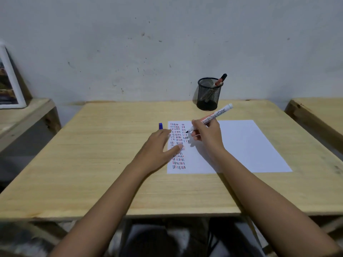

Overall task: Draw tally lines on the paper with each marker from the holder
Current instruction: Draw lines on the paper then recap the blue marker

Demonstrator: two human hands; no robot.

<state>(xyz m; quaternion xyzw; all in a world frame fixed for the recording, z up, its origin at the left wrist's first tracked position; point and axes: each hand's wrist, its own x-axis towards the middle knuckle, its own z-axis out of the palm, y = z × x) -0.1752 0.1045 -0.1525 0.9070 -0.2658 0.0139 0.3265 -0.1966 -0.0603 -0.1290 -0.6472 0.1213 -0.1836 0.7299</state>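
Note:
A white sheet of paper (241, 145) lies on the wooden table, its left part filled with rows of short red, black and blue tally lines (177, 145). My right hand (207, 135) grips a white board marker (216, 115), uncapped, its dark tip touching the paper beside the second column of lines. My left hand (159, 145) rests flat on the paper's left edge; a blue cap or marker end (160, 126) sticks out past its fingers. A black mesh holder (209, 93) stands at the table's back edge with a black-capped marker (221, 80) leaning in it.
The light wooden table (92, 154) stands against a grey wall. A framed picture (9, 80) leans on a lower bench at the left. Another wooden table edge (315, 115) is at the right. The right half of the paper is blank.

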